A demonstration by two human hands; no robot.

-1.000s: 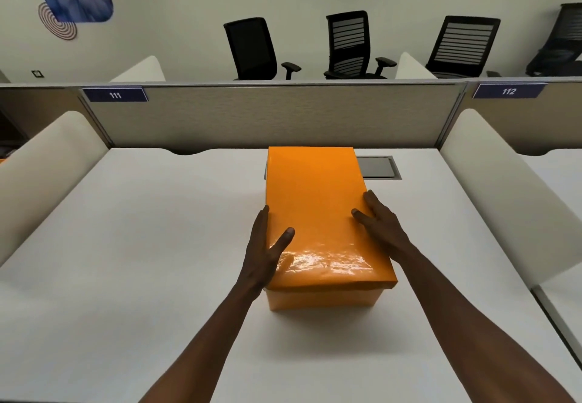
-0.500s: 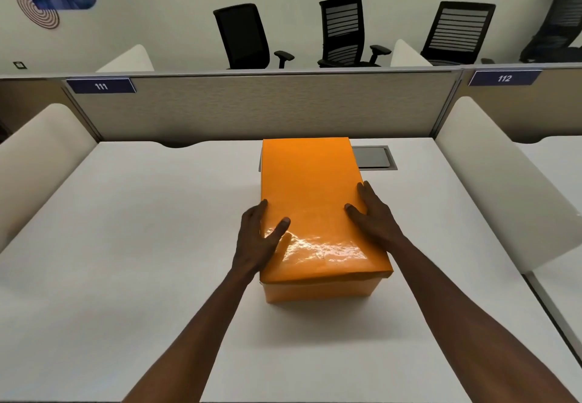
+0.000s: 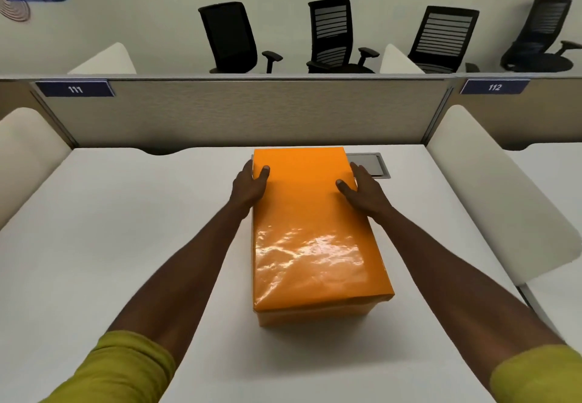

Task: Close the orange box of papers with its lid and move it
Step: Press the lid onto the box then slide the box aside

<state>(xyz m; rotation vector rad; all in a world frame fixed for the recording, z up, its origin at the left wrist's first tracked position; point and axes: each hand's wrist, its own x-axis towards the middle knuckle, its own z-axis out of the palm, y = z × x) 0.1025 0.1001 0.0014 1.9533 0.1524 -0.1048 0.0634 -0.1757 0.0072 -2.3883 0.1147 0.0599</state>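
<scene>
The orange box (image 3: 310, 316) stands lengthwise in the middle of the white desk (image 3: 126, 229), and its glossy orange lid (image 3: 308, 229) sits flat on top, covering it; no papers show. My left hand (image 3: 250, 186) clasps the lid's left edge near the far end, thumb lying on top. My right hand (image 3: 362, 190) clasps the right edge opposite, thumb on top too. Both sets of fingers run down the sides, out of sight.
A grey cable hatch (image 3: 371, 164) is set in the desk just right of the box's far end. A beige partition (image 3: 245, 112) closes the back. White curved dividers (image 3: 504, 194) flank the desk on both sides. Black office chairs (image 3: 230, 37) stand beyond.
Both hands slid forward along the lid's edges, from the near half to the far end. The view tipped downward, and the box looks closer and larger.
</scene>
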